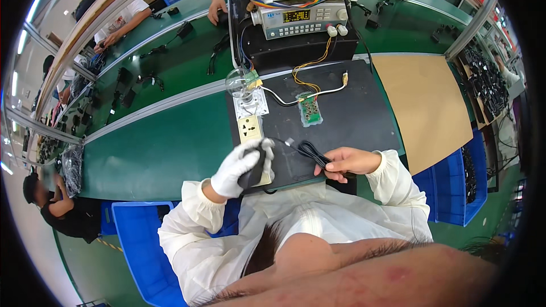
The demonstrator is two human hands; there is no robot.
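My left hand (240, 166), in a white glove, is closed round a black power adapter (253, 174) at the near end of a cream socket strip (249, 129). Bare and closed, my right hand (346, 162) pinches the bundled black cable (310, 152). A thin lead with a small pale tag (289, 142) runs from the adapter to the bundle. Both hands are over the near edge of a black mat (358, 115). Beyond them lies a green circuit board (310, 109), with yellow wires and a white cable (278, 98) ending in a plug.
A glass bulb (239, 82) stands at the strip's far end. Test instruments (301, 20) are stacked at the back. Brown cardboard (422, 111) lies to the right. Blue bins (142, 250) flank me. Across the green conveyor (165, 59), holding several adapters, other people work.
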